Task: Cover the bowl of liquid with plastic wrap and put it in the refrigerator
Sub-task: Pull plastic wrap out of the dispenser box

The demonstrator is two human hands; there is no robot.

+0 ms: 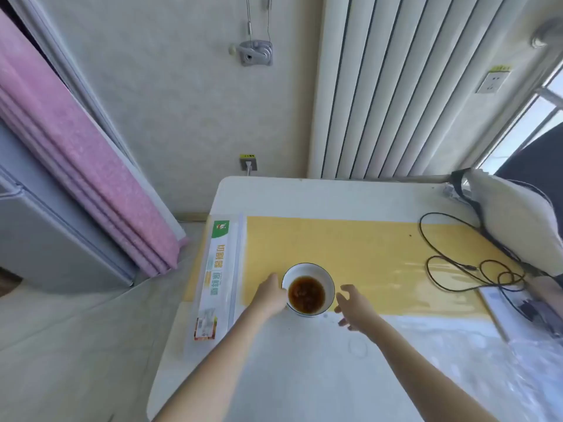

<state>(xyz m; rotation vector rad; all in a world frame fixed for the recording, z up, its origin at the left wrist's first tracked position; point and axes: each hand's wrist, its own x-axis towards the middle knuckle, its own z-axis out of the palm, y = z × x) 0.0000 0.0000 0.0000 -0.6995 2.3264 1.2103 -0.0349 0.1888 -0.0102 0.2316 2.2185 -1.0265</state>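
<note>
A white bowl (315, 274) with a dark rim holds brown liquid and stands uncovered on the near edge of a yellow mat (350, 248). My left hand (272, 295) rests against the bowl's left side, fingers on its wall. My right hand (355, 304) hovers just right of the bowl, fingers spread, touching nothing. A long plastic wrap dispenser box (217, 278) with green and white print lies along the table's left edge, left of the bowl. A grey refrigerator (45, 233) stands on the floor at far left.
The white table (304, 376) carries a black cable (451, 269) at the right, a white bag (515, 220) at the back right and crinkled clear plastic (499, 367) at the near right. A pink curtain (82, 166) hangs beside the refrigerator. A radiator (396, 86) stands behind the table.
</note>
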